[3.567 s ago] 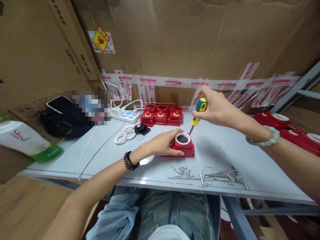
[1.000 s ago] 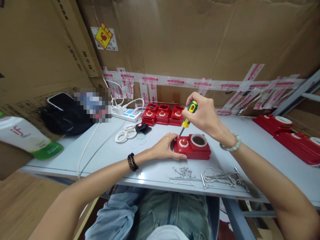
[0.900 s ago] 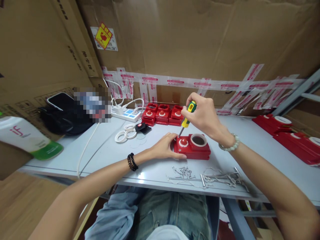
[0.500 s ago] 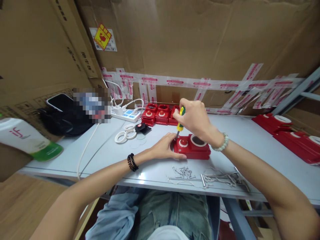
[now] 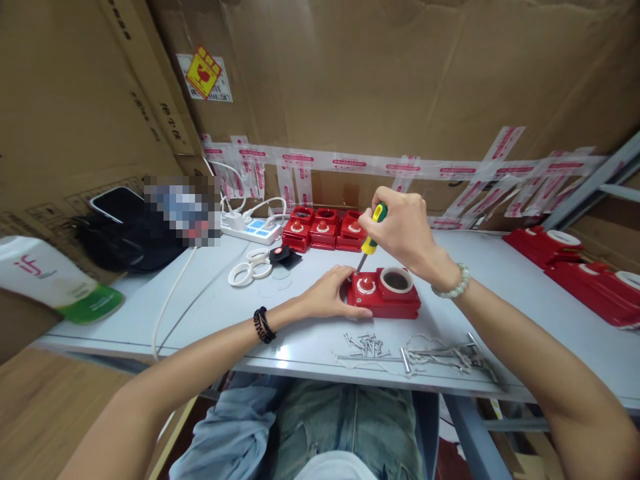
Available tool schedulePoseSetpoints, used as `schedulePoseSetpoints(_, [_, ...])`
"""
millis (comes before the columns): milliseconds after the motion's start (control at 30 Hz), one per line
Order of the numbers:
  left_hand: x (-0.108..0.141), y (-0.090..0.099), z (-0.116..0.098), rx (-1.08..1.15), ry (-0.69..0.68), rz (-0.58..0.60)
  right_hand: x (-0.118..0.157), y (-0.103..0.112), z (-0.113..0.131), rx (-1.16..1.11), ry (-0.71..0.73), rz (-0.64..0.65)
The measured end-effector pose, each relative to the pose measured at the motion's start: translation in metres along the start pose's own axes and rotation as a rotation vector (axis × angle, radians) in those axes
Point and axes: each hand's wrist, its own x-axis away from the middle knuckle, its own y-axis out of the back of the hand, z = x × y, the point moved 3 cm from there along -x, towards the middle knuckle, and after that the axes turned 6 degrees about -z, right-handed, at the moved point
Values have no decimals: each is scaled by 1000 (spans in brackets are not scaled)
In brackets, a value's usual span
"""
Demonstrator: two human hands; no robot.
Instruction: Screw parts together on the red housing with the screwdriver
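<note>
A red box-shaped housing (image 5: 384, 308) lies on the table, with a red-and-white knob and a round white-rimmed window on top. My left hand (image 5: 331, 293) grips its left end, thumb along the front side and fingers behind. In my right hand (image 5: 404, 225) is a screwdriver (image 5: 371, 244) with a yellow and green handle, held tilted. Its tip meets the back left corner of the housing, at a screw spot. Just in front of the housing lies a pile of loose screws (image 5: 367, 345), beside metal T-shaped rods (image 5: 406, 360) tangled with pale string.
Behind stand several similar red housings (image 5: 323, 230) and a white power strip (image 5: 255, 229). White rings (image 5: 250, 268) lie to the left. More red housings (image 5: 595, 287) sit at the right. A white-green bottle (image 5: 60, 283) and a black bag (image 5: 125, 243) with a phone (image 5: 117, 203) occupy the left.
My right hand has shifted right and slightly up, so the screwdriver leans further to the right. The left hand and the housing stay in place.
</note>
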Motion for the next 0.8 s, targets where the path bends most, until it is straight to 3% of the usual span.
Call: schedulePoseSetpoints(800, [0,0,1,-24,-12,-9,-3,-3,-7,-27,-51,-2])
